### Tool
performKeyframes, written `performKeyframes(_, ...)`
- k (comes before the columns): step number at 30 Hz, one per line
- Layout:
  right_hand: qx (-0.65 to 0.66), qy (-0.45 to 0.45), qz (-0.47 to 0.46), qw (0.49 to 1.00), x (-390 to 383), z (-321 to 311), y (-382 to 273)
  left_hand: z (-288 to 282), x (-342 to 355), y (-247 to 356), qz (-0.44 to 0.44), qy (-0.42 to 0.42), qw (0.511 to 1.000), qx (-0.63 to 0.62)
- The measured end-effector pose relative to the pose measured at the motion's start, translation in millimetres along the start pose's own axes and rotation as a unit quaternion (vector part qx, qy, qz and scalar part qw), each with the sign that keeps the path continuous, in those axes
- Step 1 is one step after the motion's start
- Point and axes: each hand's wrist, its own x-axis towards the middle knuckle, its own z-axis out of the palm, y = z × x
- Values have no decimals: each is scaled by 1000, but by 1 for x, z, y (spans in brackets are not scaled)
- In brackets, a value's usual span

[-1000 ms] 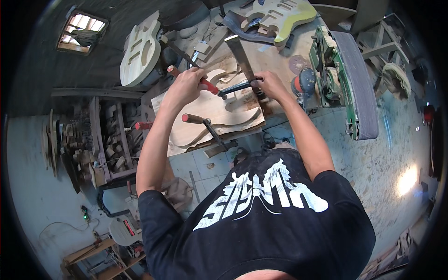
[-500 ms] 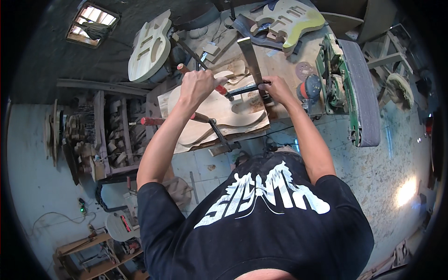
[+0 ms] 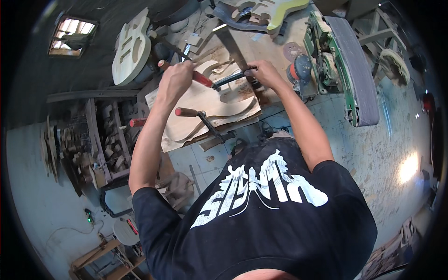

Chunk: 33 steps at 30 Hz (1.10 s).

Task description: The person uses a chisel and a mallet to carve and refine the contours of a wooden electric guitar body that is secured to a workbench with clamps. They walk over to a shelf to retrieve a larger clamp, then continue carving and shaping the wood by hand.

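A bar clamp has a long metal rail (image 3: 229,44), a dark sliding arm (image 3: 229,79) and a red-and-wood handle (image 3: 202,79). My left hand (image 3: 176,80) is closed around that handle, whose wooden end pokes out beyond the fist. At the rail end of the sliding arm, my right hand (image 3: 264,73) grips with bent fingers. Under both hands lies a pale guitar-shaped wooden body (image 3: 196,105) on a wooden board (image 3: 169,145). A second clamp (image 3: 187,112) sits on the body's near edge, its dark bar reaching past the board. Another red handle (image 3: 137,122) shows left of my forearm.
A belt sander (image 3: 359,70) stands at the right of the bench, beside a round sander (image 3: 300,69). Carved guitar bodies lie at the back left (image 3: 135,49) and back right (image 3: 275,14). A rack of wood offcuts (image 3: 112,144) is at the left.
The whole view has shifted, so the bench appears farther left and higher. Both hands stay at the clamp; my left fist looks turned, and more of the red handle shows beside it.
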Motion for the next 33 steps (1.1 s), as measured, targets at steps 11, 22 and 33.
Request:
performKeyframes(11, 28, 29, -33, 999, -4, -2, -10, -10, -9, 3, 124, 1, 990, -64)
performKeyframes(22, 16, 1, -19, 1000, -4, -1, -14, 1, 0, -2, -35, 66, 995, 72)
performKeyframes(33, 38, 13, -38, 999, -4, -4, -9, -4, -8, 1, 80, 17, 995, -58)
